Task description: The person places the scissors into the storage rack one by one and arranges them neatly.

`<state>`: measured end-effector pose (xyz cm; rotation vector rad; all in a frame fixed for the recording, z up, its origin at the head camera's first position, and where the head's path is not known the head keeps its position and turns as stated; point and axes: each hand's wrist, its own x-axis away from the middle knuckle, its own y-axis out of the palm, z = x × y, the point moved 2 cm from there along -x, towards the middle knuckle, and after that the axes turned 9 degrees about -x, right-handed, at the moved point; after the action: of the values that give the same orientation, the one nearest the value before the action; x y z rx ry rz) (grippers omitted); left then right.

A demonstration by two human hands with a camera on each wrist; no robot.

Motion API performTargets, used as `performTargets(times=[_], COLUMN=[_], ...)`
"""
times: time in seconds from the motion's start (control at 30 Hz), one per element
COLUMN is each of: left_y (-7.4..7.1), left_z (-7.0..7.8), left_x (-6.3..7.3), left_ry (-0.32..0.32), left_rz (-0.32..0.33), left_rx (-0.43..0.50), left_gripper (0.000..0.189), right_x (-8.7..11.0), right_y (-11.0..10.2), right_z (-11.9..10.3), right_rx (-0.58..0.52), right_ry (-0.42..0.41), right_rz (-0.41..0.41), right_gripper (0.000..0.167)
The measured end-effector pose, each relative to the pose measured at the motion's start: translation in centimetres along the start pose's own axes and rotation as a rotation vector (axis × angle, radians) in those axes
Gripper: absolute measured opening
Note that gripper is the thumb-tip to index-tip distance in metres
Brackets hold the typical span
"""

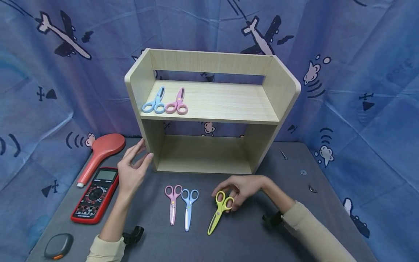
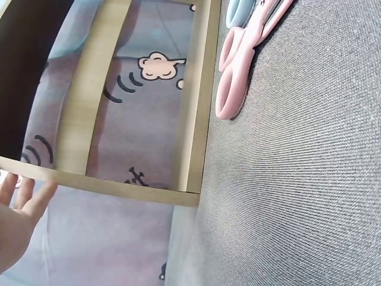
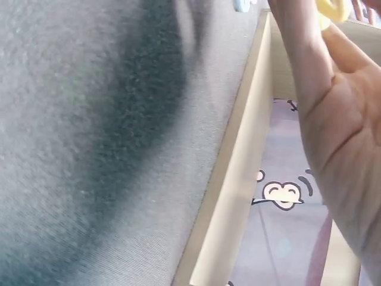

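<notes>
"How do I do this bit well?"

"The right hand (image 1: 240, 190) pinches the yellow scissors (image 1: 219, 211) at the loops, in front of the shelf (image 1: 226, 103). I'd hold them gently, with the blades away from the fingers. The left hand (image 1: 133, 170) grips nothing; its loose fingers touch the shelf's side. I'd use it to stop wobbles."

"How many things are there?"

"Five pairs of scissors and one shelf. Nearest on the counter (image 1: 170, 247), one grey gadget (image 1: 59, 245). Then the yellow scissors, one pair of blue scissors (image 1: 188, 206), one pair of pink scissors (image 1: 172, 202) and one red meter (image 1: 95, 194). Farther back, one clip (image 1: 312, 189), one ring (image 1: 303, 172), one screw (image 1: 284, 155) and one red paddle (image 1: 104, 147). Up on the shelf, one more pink pair (image 1: 178, 103) and one more blue pair (image 1: 158, 99)."
</notes>
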<state>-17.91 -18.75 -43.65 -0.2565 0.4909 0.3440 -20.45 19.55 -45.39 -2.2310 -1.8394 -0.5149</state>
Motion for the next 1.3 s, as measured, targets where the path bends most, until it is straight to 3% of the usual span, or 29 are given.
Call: performTargets(times=[0.2,0.43,0.8,1.3], left_y=[0.0,0.0,0.0,0.0], left_z=[0.0,0.0,-0.1,0.0], left_x=[0.0,0.1,0.0,0.1], left_ry=[0.000,0.002,0.004,0.002], left_rz=[0.000,-0.004,-0.005,-0.009], left_rx=[-0.003,0.010,0.006,-0.005], left_gripper=[0.059,0.059,0.059,0.059], right_x=[0.5,1.4,4.5,5.8], right_y=[0.7,2.2,4.2,4.2], right_z=[-0.8,-3.0,-9.3,-15.9], right_rx=[0.003,0.077,0.156,0.467], right_ry=[0.064,0.016,-0.301,-0.692], right_rz=[-0.019,0.039,0.233,0.655], right_gripper=[0.071,0.064,0.060,0.074])
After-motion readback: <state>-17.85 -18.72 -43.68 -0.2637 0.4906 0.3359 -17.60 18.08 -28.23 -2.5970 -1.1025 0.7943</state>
